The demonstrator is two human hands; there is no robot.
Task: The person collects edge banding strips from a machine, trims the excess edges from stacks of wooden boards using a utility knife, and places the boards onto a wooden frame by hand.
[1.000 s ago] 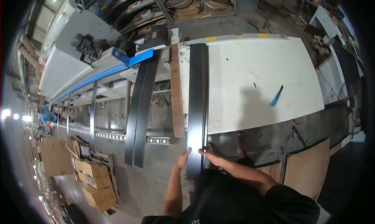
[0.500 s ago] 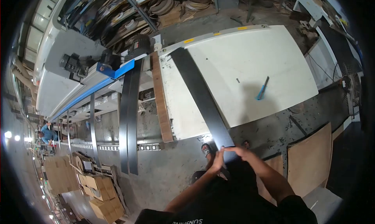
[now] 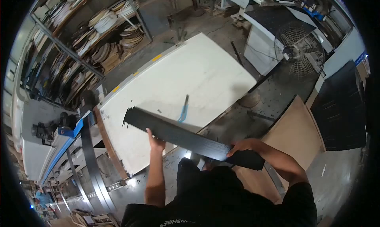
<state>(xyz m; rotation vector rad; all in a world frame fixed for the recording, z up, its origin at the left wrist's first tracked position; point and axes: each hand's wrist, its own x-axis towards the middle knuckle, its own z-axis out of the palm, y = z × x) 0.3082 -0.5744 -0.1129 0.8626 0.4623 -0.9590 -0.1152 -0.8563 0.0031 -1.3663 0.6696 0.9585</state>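
Note:
A long black board (image 3: pixel 186 140) with a ragged, splintered far-left end is held across the front of my body. Around its lower edge, left of the middle, my left hand (image 3: pixel 157 142) grips it with the thumb up over the face. Toward the other end my right hand (image 3: pixel 237 147) is closed on it, fingers over the near surface. The board's left part hangs over a white table (image 3: pixel 206 68). Beyond the board, a blue-handled cutter knife (image 3: pixel 183 113) lies on the table near a small dark scrap (image 3: pixel 159 111).
Left of the table stands a machine with a blue rail (image 3: pixel 65 144) and long black strips (image 3: pixel 93 167). Light brown panels (image 3: pixel 297 124) and a dark panel (image 3: pixel 340 112) are at right. A floor fan (image 3: pixel 299 50) is behind them. Shelves of coiled edging (image 3: pixel 105 23) line the back.
Both hands have lifted the board's near end and swung the board crosswise. My left hand moved left along it, apart from the right. The view has turned right.

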